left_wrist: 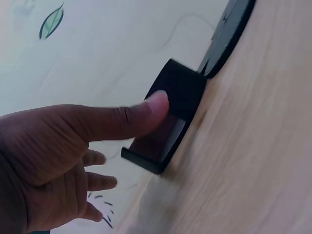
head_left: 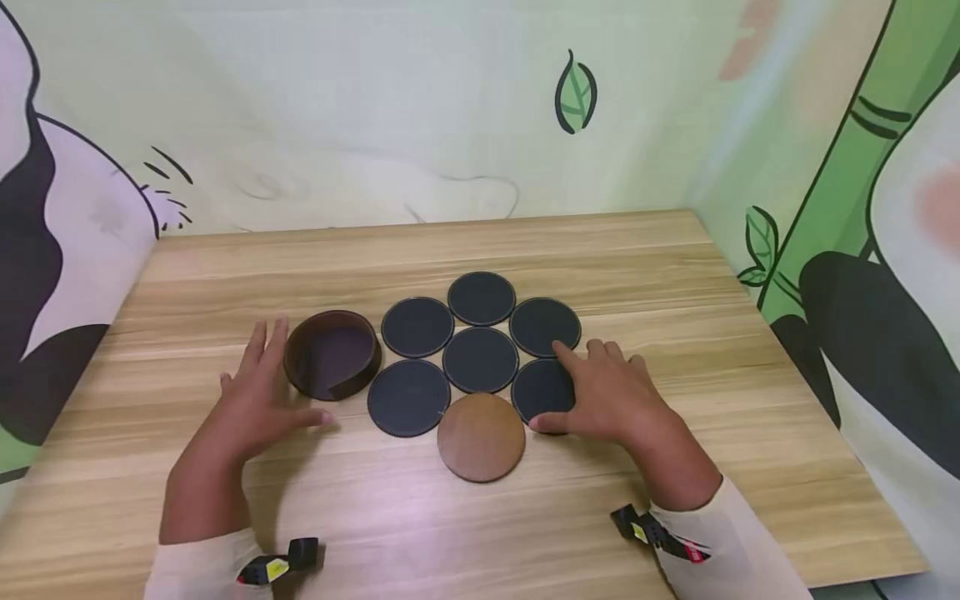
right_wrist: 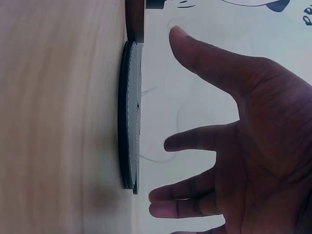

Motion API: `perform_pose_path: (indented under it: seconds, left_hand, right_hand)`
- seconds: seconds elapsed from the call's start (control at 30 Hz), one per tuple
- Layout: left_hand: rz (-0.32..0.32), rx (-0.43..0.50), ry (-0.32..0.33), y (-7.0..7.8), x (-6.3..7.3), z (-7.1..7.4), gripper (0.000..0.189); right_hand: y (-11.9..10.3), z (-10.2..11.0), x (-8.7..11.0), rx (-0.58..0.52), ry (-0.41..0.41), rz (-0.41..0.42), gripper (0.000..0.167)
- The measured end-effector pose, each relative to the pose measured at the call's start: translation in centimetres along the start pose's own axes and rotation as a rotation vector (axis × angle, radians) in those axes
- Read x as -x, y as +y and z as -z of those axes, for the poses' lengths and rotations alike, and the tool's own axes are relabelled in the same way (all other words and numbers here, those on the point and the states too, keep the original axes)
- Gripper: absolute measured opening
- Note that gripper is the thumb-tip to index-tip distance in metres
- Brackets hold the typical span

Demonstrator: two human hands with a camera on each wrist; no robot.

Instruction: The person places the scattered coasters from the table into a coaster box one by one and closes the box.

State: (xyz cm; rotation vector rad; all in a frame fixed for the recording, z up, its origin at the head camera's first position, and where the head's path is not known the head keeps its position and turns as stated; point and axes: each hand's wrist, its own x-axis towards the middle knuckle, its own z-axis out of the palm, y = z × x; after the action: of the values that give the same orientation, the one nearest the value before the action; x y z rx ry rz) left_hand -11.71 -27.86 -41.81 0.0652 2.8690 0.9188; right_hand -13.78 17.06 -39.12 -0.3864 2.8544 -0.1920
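The lower-right dark disc lies flat on the table, in the spread between the thumb and forefinger of the right hand. That hand has hold of nothing: its fingers are spread, the thumb over the disc's near edge and the forefinger reaching over the upper-right dark disc. In the right wrist view a gap shows between the fingertips and a disc seen edge-on.

The round holder, dark and notched at its near side, stands upright to the left of the discs. The left hand is beside it, wide open and gripping nothing, fingers along its left side and thumb stretched out in front; whether any finger touches it I cannot tell.

A brown disc lies nearest the person, at the bottom of the ring. The centre dark disc sits in the middle, with the remaining dark discs close around it. Both forearms wear pale sleeves. Behind the table is a pale wall with a painted leaf.
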Motion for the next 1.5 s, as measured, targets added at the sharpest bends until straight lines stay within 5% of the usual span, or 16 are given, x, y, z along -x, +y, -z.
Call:
perform_pose_path:
  seconds: [0.23, 0.5, 1.03, 1.5]
  left_hand:
    - [0.004, 0.066, -0.064, -1.2, -0.2, 0.5, 0.136]
    - [0.038, -0.004, -0.089, -1.5, -0.1, 0.6, 0.122]
    - [0.062, -0.082, -0.17, -1.6, -0.2, 1.6, 0.13]
    - [0.036, -0.098, -0.175, -3.3, -2.0, 2.0, 0.119]
  right_hand:
    - [0.1, -0.1, 0.1, 0.009, -0.011, 0.03, 0.112]
    - [0.0, -0.3, 0.0, -0.004, -0.041, 0.057, 0.113]
    - [-0.6, -0.8, -0.7, 0.026, -0.068, 0.065, 0.1]
    - [-0.7, -0.6, -0.6, 0.048, -0.106, 0.107, 0.096]
